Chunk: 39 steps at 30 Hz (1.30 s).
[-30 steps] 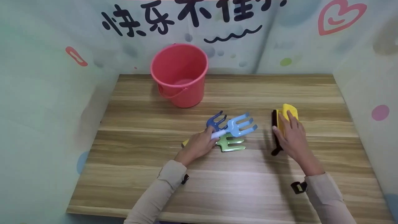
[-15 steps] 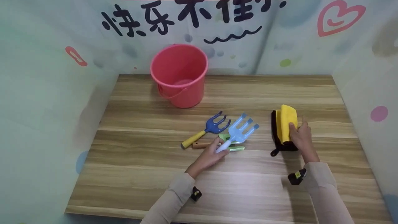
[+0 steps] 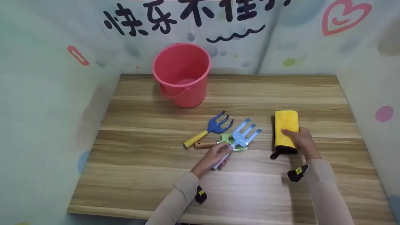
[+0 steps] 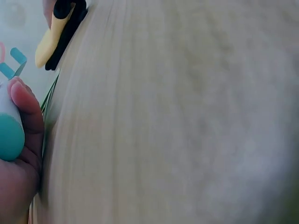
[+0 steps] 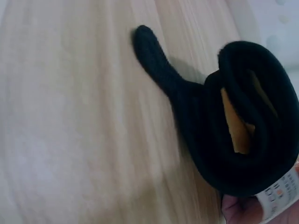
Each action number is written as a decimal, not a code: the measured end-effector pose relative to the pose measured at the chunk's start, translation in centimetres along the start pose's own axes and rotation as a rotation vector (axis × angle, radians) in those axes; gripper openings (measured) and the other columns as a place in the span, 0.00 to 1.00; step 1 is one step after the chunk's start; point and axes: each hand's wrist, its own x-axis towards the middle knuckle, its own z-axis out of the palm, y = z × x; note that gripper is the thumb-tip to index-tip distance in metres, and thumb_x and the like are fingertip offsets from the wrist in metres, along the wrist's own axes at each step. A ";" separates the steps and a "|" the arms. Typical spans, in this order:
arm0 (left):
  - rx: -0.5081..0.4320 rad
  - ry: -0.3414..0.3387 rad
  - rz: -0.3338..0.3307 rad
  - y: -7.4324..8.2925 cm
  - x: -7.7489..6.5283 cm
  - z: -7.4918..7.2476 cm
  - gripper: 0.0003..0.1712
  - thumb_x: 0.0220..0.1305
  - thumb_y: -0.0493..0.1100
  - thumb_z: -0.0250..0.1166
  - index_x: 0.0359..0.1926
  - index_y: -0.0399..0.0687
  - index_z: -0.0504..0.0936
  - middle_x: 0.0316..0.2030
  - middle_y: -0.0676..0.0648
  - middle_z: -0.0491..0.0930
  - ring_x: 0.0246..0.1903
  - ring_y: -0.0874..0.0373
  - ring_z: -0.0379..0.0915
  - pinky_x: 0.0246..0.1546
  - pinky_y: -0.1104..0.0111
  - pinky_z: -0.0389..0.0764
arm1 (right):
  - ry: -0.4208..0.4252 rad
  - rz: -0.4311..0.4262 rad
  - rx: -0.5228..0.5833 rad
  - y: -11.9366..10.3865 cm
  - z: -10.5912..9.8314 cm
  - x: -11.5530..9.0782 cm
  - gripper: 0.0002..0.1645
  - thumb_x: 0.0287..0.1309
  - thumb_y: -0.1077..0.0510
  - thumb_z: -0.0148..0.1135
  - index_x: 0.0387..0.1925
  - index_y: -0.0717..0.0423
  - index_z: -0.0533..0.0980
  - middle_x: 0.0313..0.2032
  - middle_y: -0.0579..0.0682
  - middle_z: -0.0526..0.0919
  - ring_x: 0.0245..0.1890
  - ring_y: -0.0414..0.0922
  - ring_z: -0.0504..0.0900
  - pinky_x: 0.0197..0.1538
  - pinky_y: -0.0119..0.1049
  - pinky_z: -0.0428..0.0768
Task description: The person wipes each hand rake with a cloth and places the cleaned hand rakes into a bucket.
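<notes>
My left hand (image 3: 215, 156) grips the white handle of a light blue hand fork (image 3: 241, 137), its tines pointing away to the right. In the left wrist view the handle's teal end (image 4: 10, 137) sticks out of the curled hand. Under the fork lies a green hand fork (image 3: 225, 137) with a wooden handle, partly covered. Beside it is a dark blue hand rake (image 3: 215, 126) with a yellow handle. My right hand (image 3: 304, 142) holds a folded yellow towel (image 3: 286, 122), thumb on top. The right wrist view shows its black rolled edge (image 5: 210, 158), hanging loop (image 5: 152, 56) and white label (image 5: 280, 196).
A red bucket (image 3: 189, 97) stands upright at the back left of the wooden table (image 3: 140, 187), its handle hanging down in front. Printed cloth walls (image 3: 40, 125) enclose the table at the back and both sides.
The right hand has folded the towel over into a compact roll. The left hand has drawn the light blue fork nearer and right, off the rake, uncovering the wooden handle.
</notes>
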 end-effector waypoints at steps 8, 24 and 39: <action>0.004 0.002 -0.001 0.3 0.4 -0.4 0.20 0.66 0.58 0.54 0.44 0.47 0.73 0.20 0.52 0.72 0.13 0.63 0.66 0.10 0.72 0.71 | 0.084 -0.181 -0.001 -0.7 1.7 -2.0 0.37 0.54 0.59 0.56 0.60 0.67 0.51 0.46 0.58 0.67 0.35 0.44 0.74 0.35 0.31 0.77; -0.016 0.016 -0.052 0.8 0.4 -0.4 0.20 0.66 0.59 0.54 0.43 0.48 0.72 0.19 0.52 0.72 0.13 0.63 0.65 0.10 0.73 0.70 | 0.354 -0.598 -0.103 -1.5 7.4 -6.9 0.32 0.60 0.57 0.59 0.62 0.60 0.60 0.45 0.61 0.73 0.41 0.53 0.73 0.43 0.46 0.73; -0.012 0.015 -0.102 -0.1 -0.4 0.1 0.19 0.65 0.59 0.54 0.43 0.49 0.72 0.20 0.50 0.72 0.13 0.60 0.66 0.11 0.73 0.71 | 0.464 -0.895 -0.595 -1.8 13.1 -8.3 0.31 0.44 0.65 0.70 0.53 0.50 0.74 0.35 0.55 0.67 0.33 0.49 0.67 0.35 0.38 0.73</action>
